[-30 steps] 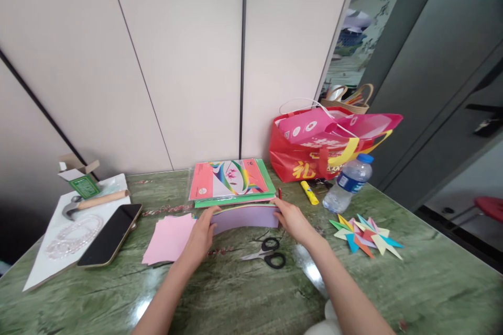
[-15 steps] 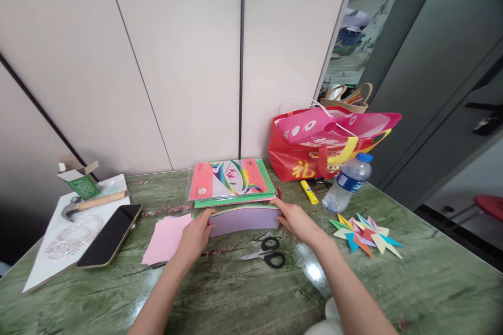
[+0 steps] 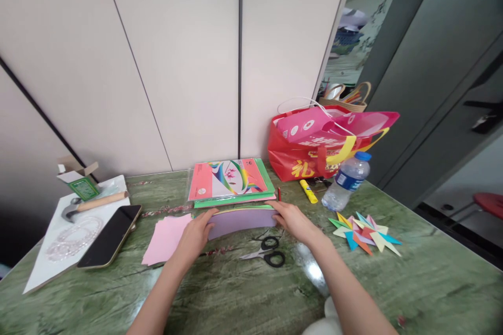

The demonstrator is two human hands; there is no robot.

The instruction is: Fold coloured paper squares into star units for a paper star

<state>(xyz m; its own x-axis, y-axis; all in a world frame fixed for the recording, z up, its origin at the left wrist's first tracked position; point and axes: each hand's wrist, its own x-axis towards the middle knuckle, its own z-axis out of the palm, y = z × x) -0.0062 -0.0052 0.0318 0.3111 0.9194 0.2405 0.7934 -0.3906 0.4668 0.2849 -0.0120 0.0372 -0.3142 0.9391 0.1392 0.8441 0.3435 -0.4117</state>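
A bowed stack of coloured paper (image 3: 241, 223), purple on the near face with yellow and green along its top edge, stands between my two hands. My left hand (image 3: 199, 229) grips its left end, and my right hand (image 3: 293, 220) grips its right end. Just below the paper lies a pair of scissors (image 3: 271, 254) with black handles, blades pointing left. Square pink paper sheets (image 3: 167, 241) lie beside my left wrist. Behind the held paper is a packet of coloured paper (image 3: 230, 178) resting on green sheets.
Left are a phone (image 3: 110, 235), a hammer (image 3: 94, 203), clear beads (image 3: 74, 239) and a small green box (image 3: 83, 187). Right are a water bottle (image 3: 348, 182), a yellow glue stick (image 3: 308, 191), folded paper stars (image 3: 365, 233) and a red bag (image 3: 298, 152). A cabinet wall stands behind.
The right end of the paper has shifted slightly left with my right hand. Both hands keep their hold, and the other things lie as before.
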